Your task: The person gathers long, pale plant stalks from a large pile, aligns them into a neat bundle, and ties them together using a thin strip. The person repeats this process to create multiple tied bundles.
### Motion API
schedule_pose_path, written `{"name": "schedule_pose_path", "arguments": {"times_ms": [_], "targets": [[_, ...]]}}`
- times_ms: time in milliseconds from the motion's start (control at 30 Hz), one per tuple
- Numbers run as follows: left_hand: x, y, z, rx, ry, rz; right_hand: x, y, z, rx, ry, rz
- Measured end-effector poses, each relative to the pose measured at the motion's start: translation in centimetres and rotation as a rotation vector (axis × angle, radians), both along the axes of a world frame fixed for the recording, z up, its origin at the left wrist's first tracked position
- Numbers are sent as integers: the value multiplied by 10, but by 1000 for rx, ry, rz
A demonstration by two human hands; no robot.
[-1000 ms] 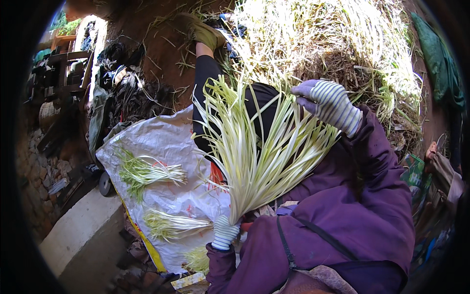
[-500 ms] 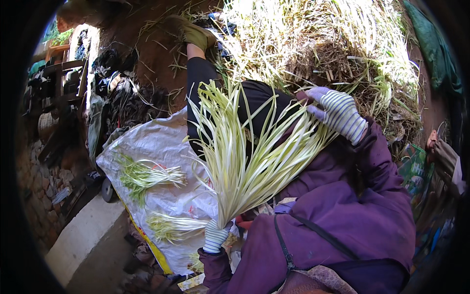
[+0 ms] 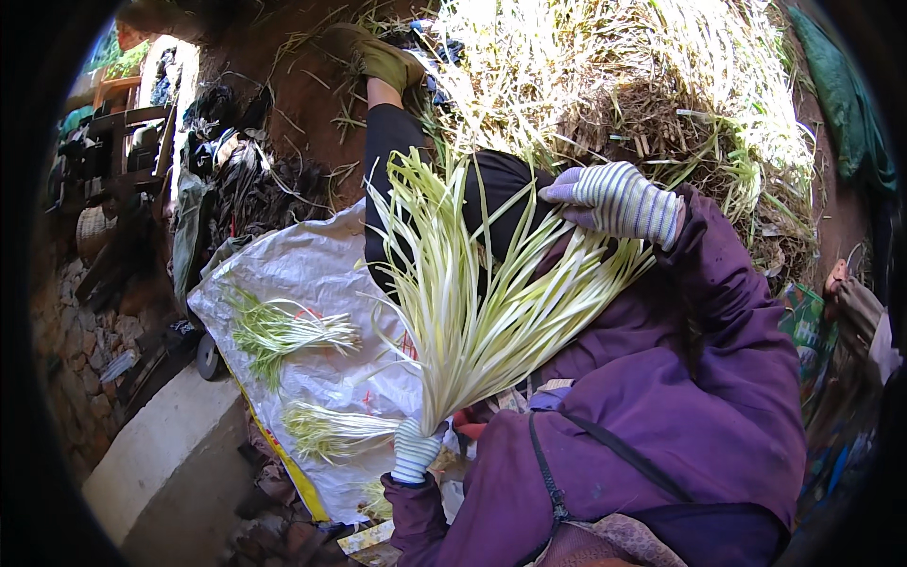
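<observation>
My left hand, in a striped knit glove, is closed around the white base of a big bunch of blanched chives. The long, flat, pale yellow-green leaves fan up and to the right over my lap. My right hand, gloved the same way, is at the upper right edge of the fan, its fingers drawn together on some chive leaves near their tips. Two smaller chive bundles lie to the left, an upper bundle and a lower bundle close to my left hand.
Under the bundles is a white plastic sheet with a yellow edge. A pale concrete block stands at the lower left. Loose straw and leaves are heaped at the far right. Dark rags lie at the far left.
My right hand has moved left along the leaf tips, over the fan. My left hand keeps its grip on the base in nearly the same place.
</observation>
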State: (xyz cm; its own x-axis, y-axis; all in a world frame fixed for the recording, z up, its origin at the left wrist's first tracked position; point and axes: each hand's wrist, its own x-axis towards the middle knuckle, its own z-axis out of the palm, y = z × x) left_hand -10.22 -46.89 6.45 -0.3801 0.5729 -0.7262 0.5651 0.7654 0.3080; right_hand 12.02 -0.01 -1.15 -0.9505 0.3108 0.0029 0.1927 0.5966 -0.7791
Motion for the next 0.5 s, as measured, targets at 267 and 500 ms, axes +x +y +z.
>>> {"name": "schedule_pose_path", "arguments": {"times_ms": [267,500], "targets": [[-1,-1,-3,-25,-5,2,-9,-4,0,368,11,81],[3,-12,-12,142,-46,103,-12,-10,10,125,85,-81]]}}
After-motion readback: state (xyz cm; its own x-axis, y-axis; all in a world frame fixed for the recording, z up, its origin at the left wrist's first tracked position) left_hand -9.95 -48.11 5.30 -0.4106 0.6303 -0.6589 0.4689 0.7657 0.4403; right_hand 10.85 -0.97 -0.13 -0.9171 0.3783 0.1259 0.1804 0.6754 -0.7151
